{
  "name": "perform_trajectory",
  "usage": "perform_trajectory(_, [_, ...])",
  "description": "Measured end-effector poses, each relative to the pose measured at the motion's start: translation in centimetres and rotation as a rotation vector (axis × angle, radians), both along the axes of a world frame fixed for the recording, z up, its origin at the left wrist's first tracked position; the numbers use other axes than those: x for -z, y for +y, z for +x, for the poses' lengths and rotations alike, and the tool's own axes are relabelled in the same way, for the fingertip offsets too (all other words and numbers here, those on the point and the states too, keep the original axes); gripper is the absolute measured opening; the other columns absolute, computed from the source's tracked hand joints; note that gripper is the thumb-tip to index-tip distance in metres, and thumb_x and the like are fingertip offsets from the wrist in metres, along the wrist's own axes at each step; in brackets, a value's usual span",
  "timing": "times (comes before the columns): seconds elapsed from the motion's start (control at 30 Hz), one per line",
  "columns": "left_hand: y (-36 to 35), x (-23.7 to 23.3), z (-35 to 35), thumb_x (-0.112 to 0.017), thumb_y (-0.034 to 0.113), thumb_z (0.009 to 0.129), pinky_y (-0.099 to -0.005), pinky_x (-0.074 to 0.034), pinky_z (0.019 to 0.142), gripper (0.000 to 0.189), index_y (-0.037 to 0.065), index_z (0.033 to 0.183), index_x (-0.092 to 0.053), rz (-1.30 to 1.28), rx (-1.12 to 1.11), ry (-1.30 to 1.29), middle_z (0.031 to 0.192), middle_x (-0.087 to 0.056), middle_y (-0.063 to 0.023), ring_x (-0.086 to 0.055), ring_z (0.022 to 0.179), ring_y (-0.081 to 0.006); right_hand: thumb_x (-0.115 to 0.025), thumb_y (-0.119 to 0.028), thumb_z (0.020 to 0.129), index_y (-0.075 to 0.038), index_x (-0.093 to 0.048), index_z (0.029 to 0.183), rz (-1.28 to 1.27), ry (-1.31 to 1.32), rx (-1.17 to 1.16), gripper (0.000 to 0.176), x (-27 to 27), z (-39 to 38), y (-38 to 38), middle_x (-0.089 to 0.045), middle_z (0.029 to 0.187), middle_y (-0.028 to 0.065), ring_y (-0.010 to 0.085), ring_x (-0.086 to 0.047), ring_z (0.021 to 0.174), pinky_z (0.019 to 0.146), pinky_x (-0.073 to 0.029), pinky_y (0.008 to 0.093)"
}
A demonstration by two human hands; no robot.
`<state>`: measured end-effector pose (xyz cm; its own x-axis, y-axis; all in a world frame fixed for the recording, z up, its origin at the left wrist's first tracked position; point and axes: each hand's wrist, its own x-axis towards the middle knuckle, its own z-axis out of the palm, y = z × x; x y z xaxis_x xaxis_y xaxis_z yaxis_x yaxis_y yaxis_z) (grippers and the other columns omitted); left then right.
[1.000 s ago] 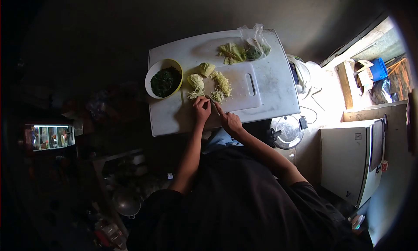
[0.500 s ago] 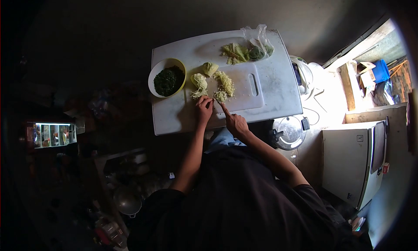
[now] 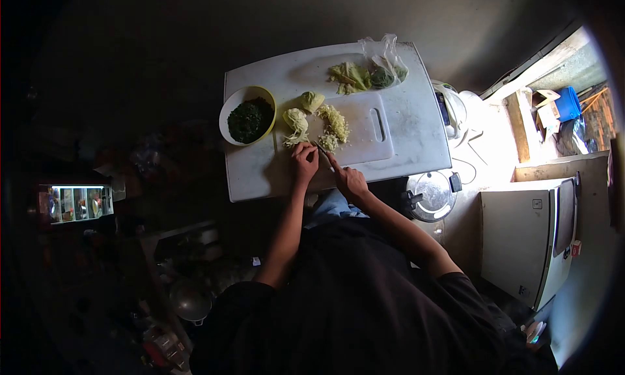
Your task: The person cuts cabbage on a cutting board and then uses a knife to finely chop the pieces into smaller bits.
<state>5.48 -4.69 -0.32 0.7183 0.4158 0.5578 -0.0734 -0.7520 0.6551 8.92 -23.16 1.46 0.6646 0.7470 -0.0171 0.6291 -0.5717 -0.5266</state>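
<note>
My right hand (image 3: 350, 180) is closed on a small knife (image 3: 321, 148), its index finger stretched along the blade. Just left of the blade, my left hand (image 3: 305, 159) has its fingers pressed together at the near left part of the white cutting board (image 3: 364, 152); what they hold is too small to make out. Beyond my left hand lies a partly shredded piece of cabbage (image 3: 296, 122), with a smaller cabbage piece (image 3: 312, 101) behind it. Chopped cabbage (image 3: 334, 123) is heaped on the board.
A bowl (image 3: 269, 126) of chopped dark greens stands at the left of the white table (image 3: 416, 140). Loose leaves (image 3: 351, 77) and a clear plastic bag (image 3: 388, 61) lie at the back. A round metal lid (image 3: 431, 198) is below the table's right edge.
The knife blade has shifted slightly left, closer to my left fingertips. The whole view has shifted a little; both hands otherwise stay in place.
</note>
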Motion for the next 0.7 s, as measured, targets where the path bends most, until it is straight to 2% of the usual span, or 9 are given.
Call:
perform_trajectory(0.1, [0.1,-0.1,0.0,-0.070,0.004,0.080,-0.0380,-0.051,0.074,0.004,0.002,0.084,-0.069,0.009,-0.023,0.001,0.087,-0.064,-0.0101,-0.064,0.084,-0.0300,-0.044,-0.010,0.091,-0.028,-0.015,0.157,0.055,-0.005,-0.001,0.074,-0.2,0.0,0.3,-0.064,0.070,0.0254,0.0445,-0.064,0.062,0.059,-0.050,0.0569])
perform_trajectory(0.2, [0.0,-0.4,-0.1,-0.071,0.005,0.081,-0.0383,-0.051,0.074,0.005,0.002,0.084,-0.069,-0.006,-0.029,0.032,0.086,-0.063,-0.0103,-0.064,0.083,-0.0304,-0.046,-0.009,0.089,-0.028,-0.015,0.157,-0.021,0.073,0.011,0.077,-1.6,-0.3,-0.4,-0.065,0.070,0.0251,0.0447,-0.064,0.062,0.060,-0.050,0.0569])
perform_trajectory(0.27, [0.0,-0.1,-0.1,-0.071,0.006,0.081,-0.0389,-0.051,0.074,0.006,0.002,0.084,-0.069,-0.021,-0.022,0.053,0.087,-0.064,-0.0103,-0.064,0.082,-0.0310,-0.047,-0.010,0.089,-0.028,-0.013,0.157,-0.164,0.125,-0.001,0.078,-2.7,0.1,-0.7,-0.066,0.076,0.0242,0.0434,-0.065,0.069,0.065,-0.051,0.0556])
perform_trajectory(0.5, [0.3,0.3,-0.4,-0.072,0.006,0.080,-0.0392,-0.052,0.073,0.007,0.002,0.084,-0.069,0.010,-0.016,0.054,0.088,-0.065,-0.0106,-0.065,0.084,-0.0316,-0.047,-0.009,0.089,-0.028,-0.011,0.157,-0.114,0.128,0.012,0.079,-3.5,0.0,-0.7,-0.065,0.072,0.0247,0.0443,-0.064,0.065,0.063,-0.050,0.0566])
perform_trajectory(0.57, [0.4,0.4,-0.4,-0.072,0.005,0.078,-0.0394,-0.052,0.074,0.008,0.002,0.084,-0.069,0.005,-0.016,0.033,0.088,-0.066,-0.0111,-0.066,0.083,-0.0319,-0.046,-0.008,0.089,-0.025,-0.015,0.157,-0.039,0.077,0.000,0.077,-3.4,-0.2,-0.7,-0.062,0.065,0.0251,0.0445,-0.062,0.059,0.059,-0.049,0.0569])
perform_trajectory(0.7, [0.2,-0.4,-0.5,-0.072,0.004,0.077,-0.0399,-0.053,0.075,0.008,0.001,0.085,-0.069,-0.020,-0.005,0.067,0.089,-0.066,-0.0114,-0.066,0.084,-0.0319,-0.044,-0.009,0.091,-0.023,-0.014,0.157,-0.090,0.076,-0.021,0.074,-3.0,-0.4,-0.6,-0.064,0.069,0.0268,0.0451,-0.063,0.061,0.059,-0.049,0.0573])
